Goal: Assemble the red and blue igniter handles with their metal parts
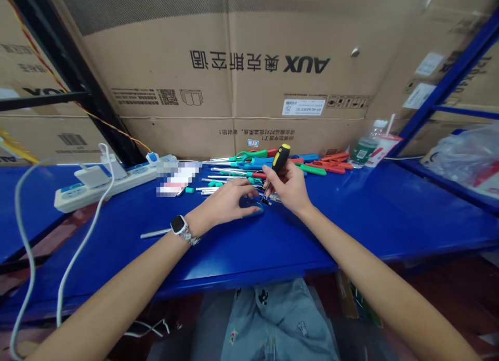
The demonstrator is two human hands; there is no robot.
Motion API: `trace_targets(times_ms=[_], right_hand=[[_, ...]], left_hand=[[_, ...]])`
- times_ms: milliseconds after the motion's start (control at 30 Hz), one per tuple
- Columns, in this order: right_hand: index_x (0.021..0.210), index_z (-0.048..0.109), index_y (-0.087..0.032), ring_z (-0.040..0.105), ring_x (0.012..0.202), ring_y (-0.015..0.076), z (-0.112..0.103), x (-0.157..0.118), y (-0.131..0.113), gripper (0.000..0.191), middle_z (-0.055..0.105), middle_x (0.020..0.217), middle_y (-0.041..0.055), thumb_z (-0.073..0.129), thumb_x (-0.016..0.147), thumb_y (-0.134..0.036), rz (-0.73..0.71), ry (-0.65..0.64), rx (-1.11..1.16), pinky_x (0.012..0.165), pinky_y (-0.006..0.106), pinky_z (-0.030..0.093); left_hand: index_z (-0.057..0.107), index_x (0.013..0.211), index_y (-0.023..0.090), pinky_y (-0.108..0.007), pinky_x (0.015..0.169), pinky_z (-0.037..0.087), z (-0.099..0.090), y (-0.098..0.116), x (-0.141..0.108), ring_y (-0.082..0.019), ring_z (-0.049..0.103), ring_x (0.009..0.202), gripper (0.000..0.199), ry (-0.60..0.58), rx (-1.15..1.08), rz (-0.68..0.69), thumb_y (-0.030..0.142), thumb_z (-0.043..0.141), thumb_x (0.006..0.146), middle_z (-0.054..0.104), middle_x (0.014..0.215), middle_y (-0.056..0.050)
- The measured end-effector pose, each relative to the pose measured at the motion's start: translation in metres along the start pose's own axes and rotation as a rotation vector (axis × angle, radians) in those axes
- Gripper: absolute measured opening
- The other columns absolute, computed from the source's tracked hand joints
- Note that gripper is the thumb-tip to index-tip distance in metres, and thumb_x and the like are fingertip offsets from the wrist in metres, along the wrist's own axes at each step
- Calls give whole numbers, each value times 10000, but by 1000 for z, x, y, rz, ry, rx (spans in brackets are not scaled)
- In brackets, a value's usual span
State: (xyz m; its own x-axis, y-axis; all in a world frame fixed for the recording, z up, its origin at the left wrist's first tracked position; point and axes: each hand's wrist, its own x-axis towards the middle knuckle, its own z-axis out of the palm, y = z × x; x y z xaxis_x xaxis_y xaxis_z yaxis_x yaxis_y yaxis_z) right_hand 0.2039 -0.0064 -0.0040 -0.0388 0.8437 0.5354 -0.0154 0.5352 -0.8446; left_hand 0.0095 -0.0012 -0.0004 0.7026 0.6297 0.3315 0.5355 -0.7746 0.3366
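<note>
1. The screwdriver (281, 158), with its black and yellow handle, leans over the table near its middle, handle up and shaft slanting down toward a blue piece (255, 210). Whether its tip touches that piece cannot be told.
2. The right hand (290, 187) is closed around the screwdriver, fingers and thumb at the lower handle and shaft.
3. The left hand (230, 201) grips the blue piece low over the table, thumb along its near side and fingers curled over the far side; they hide much of it.
4. A small black part (266, 201) lies just beside the blue piece, between the hands.
5. Right behind the hands, a crowded row of metal rods (224, 169) with colored handles takes up the table; the hands partly cover it. Green handles (315, 169) and orange handles (336, 162) spread to the right.
6. Left of the row are a teal cap (189, 190) and a flat, pixelated item (178, 179). A single metal rod (154, 234) lies beside the watch (178, 224) on the left wrist.
7. Farther out, a white power strip (117, 183) with plugs and cables lies at the left; a bottle (365, 150) and a red-and-white container (382, 149) with a straw stand at the right.
8. Large cardboard (265, 28) walls off the back of the blue table (249, 254).
</note>
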Motion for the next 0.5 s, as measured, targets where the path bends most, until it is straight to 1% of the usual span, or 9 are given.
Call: trace_targets(times_ms=[67, 133, 233, 367, 500], right_hand=[[881, 519, -246, 590, 399, 135, 1, 0, -1, 431, 638, 609, -52, 742, 833, -612, 4, 14, -10, 398, 274, 503], [880, 517, -246, 590, 398, 132, 2, 1, -3, 430, 638, 611, -51, 732, 838, -615, -1, 25, -10, 398, 271, 504], [876, 517, -249, 598, 407, 136, 2, 1, -5, 423, 642, 620, -42, 730, 841, -612, -9, 42, -8, 401, 276, 505], [867, 498, -255, 603, 418, 144, 2, 0, -8, 439, 650, 624, -30, 707, 846, -640, -15, 77, -41, 417, 292, 513], [866, 498, -256, 604, 423, 145, 2, 0, -10, 441, 649, 618, -26, 702, 847, -646, -28, 92, -51, 429, 299, 521]], left_hand=[[732, 1011, 200, -407, 906, 504, 1, 0, 1, -261, 642, 1012, 201, 13, 0, 34, 369, 722, 904, 695, 1013, -80], [741, 939, 202, -401, 876, 500, 3, 0, 2, -253, 642, 973, 148, 22, 5, 48, 342, 692, 927, 697, 958, -72], [748, 878, 206, -378, 817, 495, 5, 1, 4, -227, 643, 887, 158, 30, -15, 31, 317, 659, 948, 706, 895, -62], [757, 862, 216, -353, 765, 497, 6, 1, 4, -199, 648, 813, 154, 65, -116, -25, 326, 671, 928, 727, 842, -42], [763, 864, 218, -345, 753, 497, 7, 0, 4, -190, 655, 802, 150, 108, -213, -52, 325, 670, 911, 752, 839, -36]])
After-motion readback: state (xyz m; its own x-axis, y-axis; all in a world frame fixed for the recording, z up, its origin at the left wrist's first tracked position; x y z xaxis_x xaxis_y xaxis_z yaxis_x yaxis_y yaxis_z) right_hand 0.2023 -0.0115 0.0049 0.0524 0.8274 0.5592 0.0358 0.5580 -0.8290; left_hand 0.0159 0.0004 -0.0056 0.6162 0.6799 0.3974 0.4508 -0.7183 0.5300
